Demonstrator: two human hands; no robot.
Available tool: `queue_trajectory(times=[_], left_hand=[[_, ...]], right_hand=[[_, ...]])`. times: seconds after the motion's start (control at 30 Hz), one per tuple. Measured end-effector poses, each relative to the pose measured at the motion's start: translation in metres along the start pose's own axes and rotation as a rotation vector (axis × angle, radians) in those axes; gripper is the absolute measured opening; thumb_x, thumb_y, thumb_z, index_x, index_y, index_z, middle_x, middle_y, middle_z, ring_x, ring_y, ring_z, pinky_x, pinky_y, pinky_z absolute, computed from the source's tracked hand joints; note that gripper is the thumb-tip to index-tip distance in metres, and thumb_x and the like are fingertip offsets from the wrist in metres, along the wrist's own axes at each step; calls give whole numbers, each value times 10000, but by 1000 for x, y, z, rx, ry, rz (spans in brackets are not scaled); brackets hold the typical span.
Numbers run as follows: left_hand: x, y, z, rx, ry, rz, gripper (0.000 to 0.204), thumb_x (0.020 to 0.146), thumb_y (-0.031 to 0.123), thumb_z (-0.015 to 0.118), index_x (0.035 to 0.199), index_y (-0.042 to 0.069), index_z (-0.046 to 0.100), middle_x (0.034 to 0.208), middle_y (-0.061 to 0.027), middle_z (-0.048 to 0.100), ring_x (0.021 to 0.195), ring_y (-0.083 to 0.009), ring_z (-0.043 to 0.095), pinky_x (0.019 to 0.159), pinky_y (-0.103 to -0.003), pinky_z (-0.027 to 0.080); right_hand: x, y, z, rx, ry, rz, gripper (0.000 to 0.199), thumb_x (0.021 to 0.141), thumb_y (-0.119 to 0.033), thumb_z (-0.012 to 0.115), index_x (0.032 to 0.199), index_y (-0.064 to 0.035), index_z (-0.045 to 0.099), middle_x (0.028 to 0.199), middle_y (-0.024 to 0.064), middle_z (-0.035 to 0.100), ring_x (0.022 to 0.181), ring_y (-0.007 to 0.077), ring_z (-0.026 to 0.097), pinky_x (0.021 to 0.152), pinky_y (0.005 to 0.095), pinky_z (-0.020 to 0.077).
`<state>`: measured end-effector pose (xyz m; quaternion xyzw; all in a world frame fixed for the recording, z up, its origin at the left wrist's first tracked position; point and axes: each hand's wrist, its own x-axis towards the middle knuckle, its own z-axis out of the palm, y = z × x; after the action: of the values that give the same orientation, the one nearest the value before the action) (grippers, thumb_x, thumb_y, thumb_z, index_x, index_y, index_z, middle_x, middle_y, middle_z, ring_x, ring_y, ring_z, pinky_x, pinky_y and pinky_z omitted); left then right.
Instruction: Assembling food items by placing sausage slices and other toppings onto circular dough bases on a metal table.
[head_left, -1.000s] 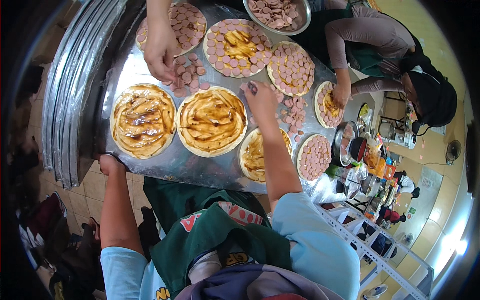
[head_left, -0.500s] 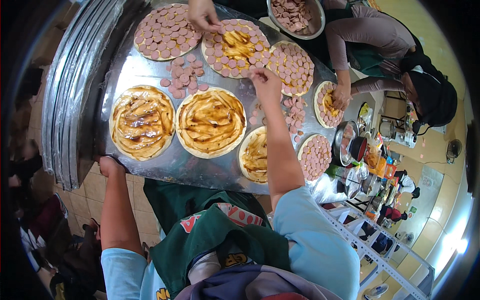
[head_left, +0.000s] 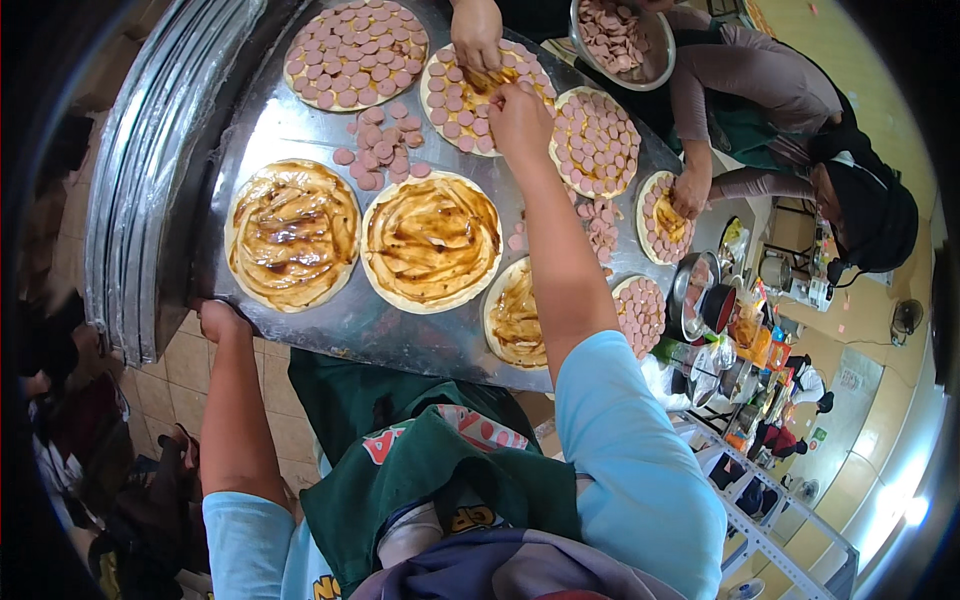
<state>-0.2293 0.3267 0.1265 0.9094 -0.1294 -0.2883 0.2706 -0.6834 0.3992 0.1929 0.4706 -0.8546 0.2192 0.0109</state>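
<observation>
since left hand [head_left: 222, 322] and right hand [head_left: 521, 122] hide palms, i cannot tell either grip.

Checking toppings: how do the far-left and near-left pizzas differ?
The far-left pizza is covered with pink slices; the near-left pizza has none. The near-left pizza shows more brown sauce than the far-left pizza. Both are round and on the metal table.

Right hand [head_left: 521, 116] is at part-topped pizza [head_left: 463, 118]; co-worker's hand [head_left: 476, 36] is there too. Left hand [head_left: 222, 321] touches table [head_left: 400, 340] edge. Two sauced pizzas [head_left: 292, 235] sit side by side, loose sausage slices [head_left: 377, 146] piled beyond. Bowl [head_left: 657, 45] at top holds more slices.
</observation>
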Motion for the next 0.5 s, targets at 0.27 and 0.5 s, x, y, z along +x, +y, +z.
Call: queue_trajectory(times=[0.27, 0.5], left_hand=[[18, -10, 12, -32, -1, -37, 696, 893, 511, 360, 1133, -119, 536, 1195, -232, 552, 1091, -330, 553, 924, -401, 425], [20, -13, 14, -53, -24, -10, 724, 866, 516, 436, 1143, -149, 507, 1155, -203, 582, 1031, -300, 584, 875, -379, 465]], right_hand=[[-53, -59, -12, 222, -249, -171, 152, 705, -149, 654, 824, -54, 651, 787, 104, 616, 808, 282, 593, 702, 389, 469], [-50, -65, 5, -15, -413, -157, 208, 707, -183, 661, 881, -70, 674, 819, 115, 655, 817, 289, 617, 728, 389, 486]])
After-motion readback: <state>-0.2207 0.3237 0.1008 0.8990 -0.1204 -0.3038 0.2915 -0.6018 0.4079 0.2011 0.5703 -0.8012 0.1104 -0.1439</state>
